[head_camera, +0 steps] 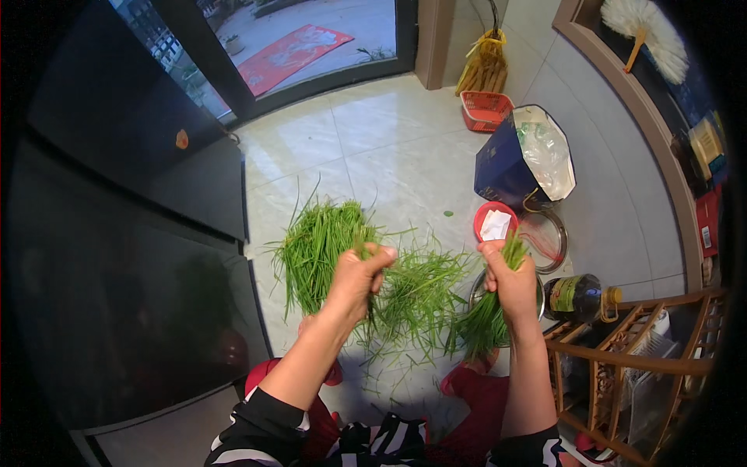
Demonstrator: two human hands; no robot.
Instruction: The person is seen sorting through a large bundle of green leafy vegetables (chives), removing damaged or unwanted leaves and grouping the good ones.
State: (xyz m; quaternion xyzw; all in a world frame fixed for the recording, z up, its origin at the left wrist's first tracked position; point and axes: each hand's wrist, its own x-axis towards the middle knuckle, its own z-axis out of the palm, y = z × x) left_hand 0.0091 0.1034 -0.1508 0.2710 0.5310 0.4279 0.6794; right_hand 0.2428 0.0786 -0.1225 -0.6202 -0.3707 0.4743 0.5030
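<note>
My right hand [513,283] is closed around a bunch of garlic chives [487,324]. Their pale cut ends stick up past the thumb, and the leaves hang down over a round metal bowl [540,295], which they partly hide. My left hand [362,271] grips a few thin chive strands [369,318] above the floor. Beneath and beyond that hand lies a thick pile of chives [318,251] with its leaves mostly aligned. Between the two hands is a looser, tangled heap of green scraps [417,292], with bits scattered toward my feet.
A red basin [480,219] holding white paper and a round metal tray [561,239] sit at the right. Past them stand a blue bag [496,163] and a red basket [487,119]. An oil bottle [575,298] lies by a wooden rack [630,359]. Dark cabinets [140,292] border the left.
</note>
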